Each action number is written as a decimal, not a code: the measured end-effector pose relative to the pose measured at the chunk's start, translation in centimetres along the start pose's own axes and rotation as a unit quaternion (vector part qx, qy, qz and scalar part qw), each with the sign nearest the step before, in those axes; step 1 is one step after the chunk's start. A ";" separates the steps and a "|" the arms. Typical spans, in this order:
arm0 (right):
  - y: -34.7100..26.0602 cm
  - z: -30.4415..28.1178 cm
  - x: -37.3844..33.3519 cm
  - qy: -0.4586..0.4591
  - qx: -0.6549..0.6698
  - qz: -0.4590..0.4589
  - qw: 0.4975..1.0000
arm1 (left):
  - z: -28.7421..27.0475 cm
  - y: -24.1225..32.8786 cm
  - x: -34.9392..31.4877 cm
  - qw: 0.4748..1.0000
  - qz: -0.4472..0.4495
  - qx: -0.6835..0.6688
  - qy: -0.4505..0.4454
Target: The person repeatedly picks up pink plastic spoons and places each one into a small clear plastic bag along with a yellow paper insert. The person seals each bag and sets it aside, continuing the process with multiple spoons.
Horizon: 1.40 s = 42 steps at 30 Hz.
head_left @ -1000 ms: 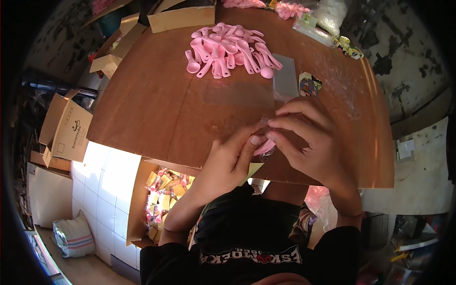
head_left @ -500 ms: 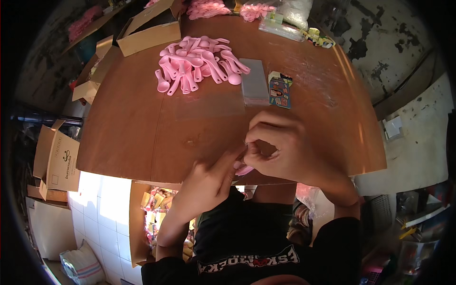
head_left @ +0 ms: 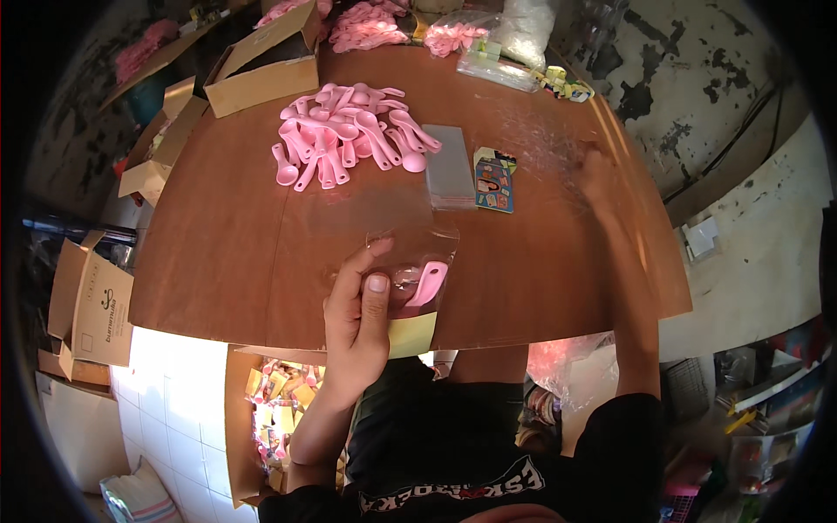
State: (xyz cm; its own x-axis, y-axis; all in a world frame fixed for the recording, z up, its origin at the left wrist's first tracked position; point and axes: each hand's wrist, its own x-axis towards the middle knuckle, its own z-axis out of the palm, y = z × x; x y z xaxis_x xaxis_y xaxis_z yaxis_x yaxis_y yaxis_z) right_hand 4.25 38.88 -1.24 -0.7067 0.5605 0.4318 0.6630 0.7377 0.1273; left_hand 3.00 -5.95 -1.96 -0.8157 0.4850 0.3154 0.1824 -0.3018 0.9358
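Note:
Close to the table's near edge my left hand [head_left: 356,301] grips a clear plastic bag [head_left: 436,240], thumb on top. Inside the bag lies a pink spoon [head_left: 427,284] with a hole in its handle, and a pale yellow card [head_left: 411,334] shows at the lower end. My right hand [head_left: 596,179] is stretched to the far right over the table, beside thin clear plastic strips [head_left: 545,144]; its fingers are blurred. A heap of pink spoons [head_left: 336,131] lies ahead. Right of it are a stack of clear bags [head_left: 450,166] and a small pile of printed cards [head_left: 494,183].
A cardboard box [head_left: 266,78] stands at the table's far left. Pink bundles [head_left: 366,26] and a bulging clear bag [head_left: 525,30] line the far edge. Below the near edge, a carton [head_left: 244,427] holds packed spoons. A peeling wall [head_left: 697,87] rises on the right.
My right hand has left my left hand and swung out to the far right. My left hand has turned, showing the bagged spoon and card. The view has shifted slightly.

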 end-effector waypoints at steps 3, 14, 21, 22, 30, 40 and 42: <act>-0.4 -1.4 -1.4 0.151 0.317 -0.062 0.934 | 1.1 0.3 0.5 0.999 0.003 -0.043 -0.002; -14.3 -15.0 -11.8 -0.123 0.678 -0.314 0.653 | 2.5 0.5 1.2 0.997 -0.012 -0.070 -0.037; -15.6 -17.0 -11.0 0.013 0.641 -0.348 0.684 | 1.3 -0.2 3.5 0.976 0.162 0.132 -0.053; -15.2 -17.0 -10.9 0.024 0.620 -0.366 0.693 | 2.1 0.1 3.8 0.975 0.161 0.152 -0.001; -7.6 -15.7 -4.4 -0.147 0.801 -0.257 0.521 | 2.2 -0.6 3.2 0.999 0.041 0.011 -0.006; 2.6 -3.9 -0.8 0.093 0.388 0.179 0.899 | 1.9 -1.5 3.2 0.999 0.015 -0.033 -0.012; -0.4 -6.3 -2.8 0.070 0.545 0.080 0.832 | 2.2 -1.2 3.4 0.999 -0.011 -0.037 -0.017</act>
State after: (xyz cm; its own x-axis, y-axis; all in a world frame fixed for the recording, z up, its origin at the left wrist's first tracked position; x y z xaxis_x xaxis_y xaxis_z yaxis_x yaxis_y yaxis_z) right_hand 7.50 34.59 3.15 -0.5441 0.6916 0.4750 0.0743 0.6037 -0.7938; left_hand 1.22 -2.13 -1.68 -0.7996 0.5193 0.3016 0.1227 -0.3504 0.9285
